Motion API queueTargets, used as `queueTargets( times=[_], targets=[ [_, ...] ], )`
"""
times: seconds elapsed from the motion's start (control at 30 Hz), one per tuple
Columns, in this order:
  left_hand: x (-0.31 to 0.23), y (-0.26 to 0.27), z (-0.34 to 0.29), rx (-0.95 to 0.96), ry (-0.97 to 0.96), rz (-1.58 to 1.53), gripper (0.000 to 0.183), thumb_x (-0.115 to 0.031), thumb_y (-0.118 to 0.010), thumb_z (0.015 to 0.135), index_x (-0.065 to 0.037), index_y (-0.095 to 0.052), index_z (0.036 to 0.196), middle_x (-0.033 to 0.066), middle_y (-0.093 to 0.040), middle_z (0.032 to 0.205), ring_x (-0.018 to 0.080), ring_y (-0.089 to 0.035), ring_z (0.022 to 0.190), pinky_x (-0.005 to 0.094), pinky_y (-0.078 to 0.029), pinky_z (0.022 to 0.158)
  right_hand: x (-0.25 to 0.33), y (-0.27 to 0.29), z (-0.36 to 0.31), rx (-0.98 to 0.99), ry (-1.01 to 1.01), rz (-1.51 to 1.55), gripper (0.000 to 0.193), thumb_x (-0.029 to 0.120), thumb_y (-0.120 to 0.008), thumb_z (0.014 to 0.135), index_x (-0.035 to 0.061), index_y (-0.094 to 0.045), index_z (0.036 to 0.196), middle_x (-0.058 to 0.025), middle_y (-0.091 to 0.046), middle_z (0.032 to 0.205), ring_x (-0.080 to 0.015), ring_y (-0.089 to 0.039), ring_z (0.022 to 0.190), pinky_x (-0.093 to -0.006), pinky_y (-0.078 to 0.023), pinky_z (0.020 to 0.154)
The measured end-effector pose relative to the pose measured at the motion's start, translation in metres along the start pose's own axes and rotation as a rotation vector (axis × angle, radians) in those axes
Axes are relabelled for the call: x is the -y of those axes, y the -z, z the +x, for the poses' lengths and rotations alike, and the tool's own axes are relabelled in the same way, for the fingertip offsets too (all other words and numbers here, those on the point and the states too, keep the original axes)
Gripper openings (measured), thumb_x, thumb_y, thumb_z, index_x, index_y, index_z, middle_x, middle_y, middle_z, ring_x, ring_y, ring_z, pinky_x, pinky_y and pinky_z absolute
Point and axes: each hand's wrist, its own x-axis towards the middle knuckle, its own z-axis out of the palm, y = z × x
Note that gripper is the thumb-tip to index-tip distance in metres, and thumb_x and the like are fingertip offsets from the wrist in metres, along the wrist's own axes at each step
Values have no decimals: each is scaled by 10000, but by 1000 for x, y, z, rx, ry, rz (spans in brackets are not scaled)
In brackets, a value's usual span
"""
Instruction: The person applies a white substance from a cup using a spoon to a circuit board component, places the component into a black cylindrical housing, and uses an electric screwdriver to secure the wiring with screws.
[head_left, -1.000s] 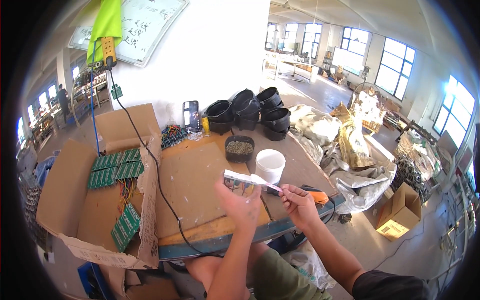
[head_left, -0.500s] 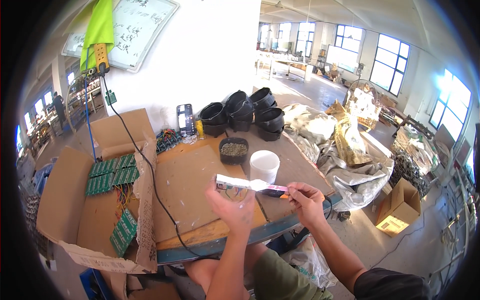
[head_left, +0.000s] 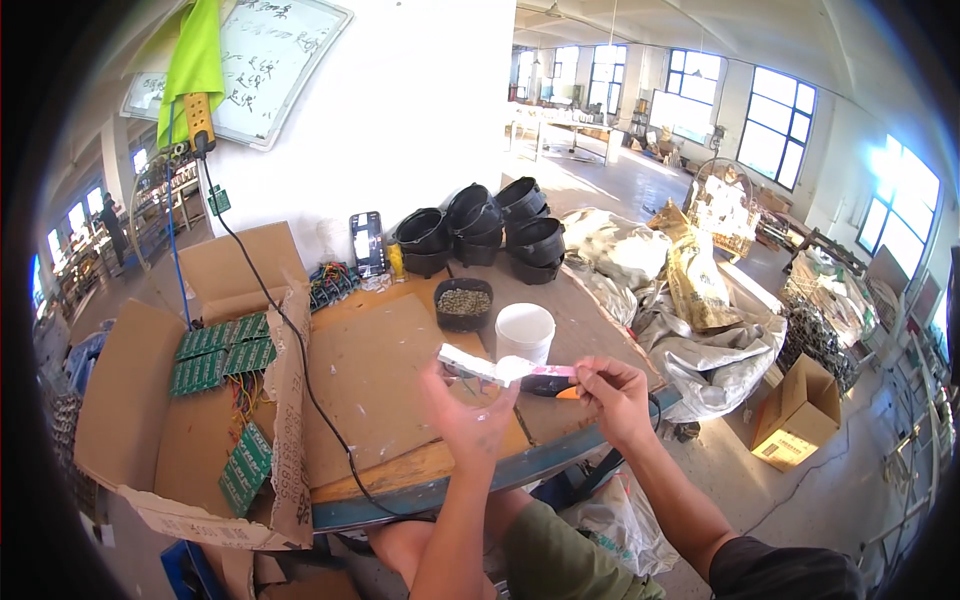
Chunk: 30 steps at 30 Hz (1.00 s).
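Note:
My left hand point(head_left: 470, 425) is closed around the edges of a flat rectangular piece point(head_left: 466, 361) whose top face is covered in white paste. In my right hand point(head_left: 615, 400), pinched between thumb and fingers, is a pink-handled spatula point(head_left: 549, 370). Its paste-coated white end touches the right end of the piece. Just behind stands a white plastic cup point(head_left: 524, 332); its contents do not show clearly. Beneath the spatula, a black tool with an orange part point(head_left: 566, 393) lies on the table, partly hidden. The underside of the held piece is mostly covered by my fingers.
A black tub of small pellets point(head_left: 464, 303) sits behind the cup, with stacked black housings point(head_left: 478, 225) farther back. To the left, an open carton point(head_left: 125, 400) holds green circuit boards. A black cable point(head_left: 318, 395) crosses the table's left side. Sacks point(head_left: 700, 345) lie at right.
The piece in my left hand has tilted, its right end lower than before. The spatula's white end has shifted slightly left along it, and both hands keep their grip.

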Motion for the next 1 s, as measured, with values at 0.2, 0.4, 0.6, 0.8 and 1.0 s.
queueTargets(
  times=[0.2, 0.4, 0.6, 0.8, 1.0],
  targets=[
    [-5, -5, 2, 217, 36, -131, 771, -176, -912, 609, -5, -530, 1257, 108, -616, 1106, 207, -572, 951, 351, -454, 825, 18, 14, 35, 32, 53, -67, 103, 42, -679, 906, -33, -719, 965, -46, -680, 798, -99, -589, 673, -237, -474, 611],
    [-5, 1, 4, 466, 361, -405, 666, -95, -867, 692, -19, -546, 1272, 72, -649, 1116, 140, -619, 917, 301, -491, 793, 25, 19, 63, -6, -7, -57, 131, 62, -695, 890, -23, -714, 988, -41, -682, 807, -92, -581, 665, -231, -456, 605],
    [-14, 18, 12, 543, 610, -644, 487, -17, -767, 799, 21, -553, 1235, 110, -656, 1120, 146, -631, 955, 295, -526, 834, 17, 39, 129, 21, 132, -482, 184, 72, -667, 873, -56, -695, 1003, -68, -700, 772, -93, -626, 628, -233, -503, 534],
    [-6, 45, 15, 424, 801, -656, 385, -105, -745, 851, 8, -581, 1180, 62, -646, 1038, 146, -614, 964, 293, -478, 888, 20, 24, 125, 65, 212, -1046, 265, 172, -731, 861, -44, -686, 1008, -85, -682, 694, -106, -644, 605, -262, -502, 529],
    [-27, 89, 28, 435, 749, -538, 530, -276, -744, 834, 20, -562, 1235, 134, -659, 1099, 182, -618, 875, 325, -525, 763, -51, 165, -35, -563, 443, -950, 219, 223, -571, 982, 41, -688, 1018, -5, -553, 679, -82, -467, 553, -263, -370, 496]
  ],
)
